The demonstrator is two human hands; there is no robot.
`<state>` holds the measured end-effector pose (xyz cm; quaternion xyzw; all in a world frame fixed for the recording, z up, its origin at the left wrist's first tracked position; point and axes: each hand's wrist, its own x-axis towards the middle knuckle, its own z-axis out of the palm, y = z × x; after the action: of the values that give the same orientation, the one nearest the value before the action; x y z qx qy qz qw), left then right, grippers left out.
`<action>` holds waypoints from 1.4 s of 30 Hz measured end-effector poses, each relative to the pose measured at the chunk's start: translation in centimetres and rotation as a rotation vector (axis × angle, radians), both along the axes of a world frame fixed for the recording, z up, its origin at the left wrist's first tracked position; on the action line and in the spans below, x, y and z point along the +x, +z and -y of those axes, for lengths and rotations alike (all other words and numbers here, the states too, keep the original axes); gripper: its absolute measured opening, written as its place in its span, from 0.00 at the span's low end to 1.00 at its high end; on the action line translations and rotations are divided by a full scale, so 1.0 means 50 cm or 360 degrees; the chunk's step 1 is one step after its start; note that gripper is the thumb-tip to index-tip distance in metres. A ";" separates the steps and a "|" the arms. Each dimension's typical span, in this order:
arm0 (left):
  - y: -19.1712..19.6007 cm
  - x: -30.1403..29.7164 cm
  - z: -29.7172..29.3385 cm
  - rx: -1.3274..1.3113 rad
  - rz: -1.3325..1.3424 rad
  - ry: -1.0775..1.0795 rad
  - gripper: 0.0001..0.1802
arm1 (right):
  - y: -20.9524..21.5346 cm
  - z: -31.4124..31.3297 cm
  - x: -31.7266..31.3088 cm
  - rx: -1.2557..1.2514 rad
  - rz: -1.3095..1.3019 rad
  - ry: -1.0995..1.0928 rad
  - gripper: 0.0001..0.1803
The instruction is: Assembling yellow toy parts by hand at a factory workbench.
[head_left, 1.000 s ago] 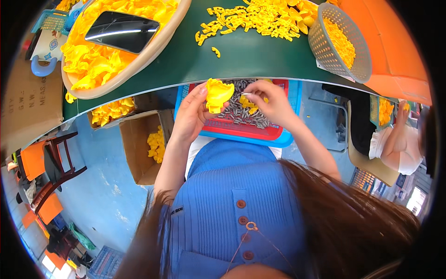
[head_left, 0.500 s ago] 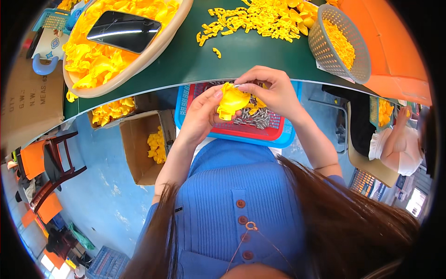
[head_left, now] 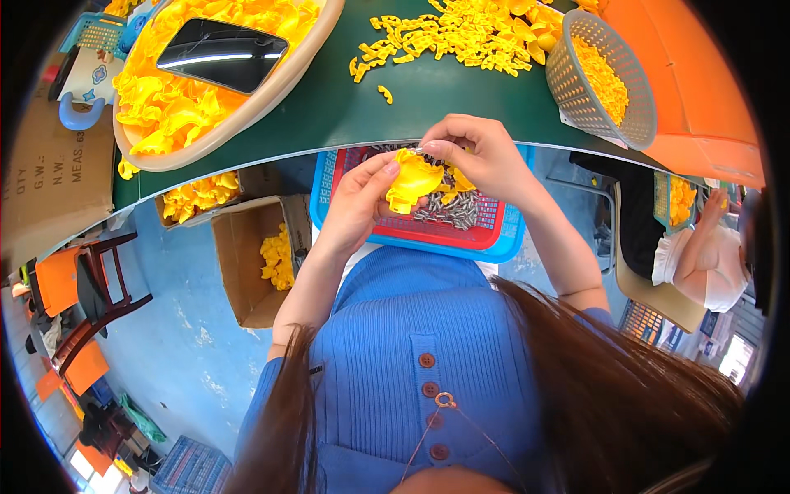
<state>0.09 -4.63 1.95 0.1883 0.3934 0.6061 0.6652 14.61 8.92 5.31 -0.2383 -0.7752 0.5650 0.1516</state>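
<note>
Head view: left hand (head_left: 355,200) fingers around yellow plastic piece (head_left: 411,179), right hand (head_left: 481,156) fingers pinching small metal pin (head_left: 421,151) at its top.

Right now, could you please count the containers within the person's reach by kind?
Beige oval tub of yellow parts: 1
Grey mesh basket: 1
Blue tray with red liner: 1
Cardboard boxes under the table: 2
Total: 5

Left hand (head_left: 355,198) cupped; right hand (head_left: 481,156) — pinching
</note>
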 end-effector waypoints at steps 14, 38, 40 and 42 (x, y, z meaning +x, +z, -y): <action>0.004 -0.012 0.001 -0.0080 -0.0620 -0.0127 0.21 | 0.000 -0.024 -0.007 -0.0032 0.0022 0.0103 0.09; -0.014 -0.004 -0.016 0.0338 -0.0289 0.0135 0.29 | -0.039 -0.023 0.004 -0.0484 -0.0025 -0.0220 0.10; -0.011 0.010 -0.018 0.0275 -0.0337 0.0304 0.33 | -0.033 -0.005 0.001 -0.0378 -0.0086 -0.0284 0.09; -0.014 0.013 -0.022 0.0307 -0.0406 0.0327 0.32 | -0.029 0.004 0.002 -0.0316 -0.0075 -0.0321 0.09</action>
<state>0.75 -3.54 1.26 0.2852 0.4319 0.6769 0.5233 14.72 8.71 3.87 -0.3154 -0.6838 0.6264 0.2014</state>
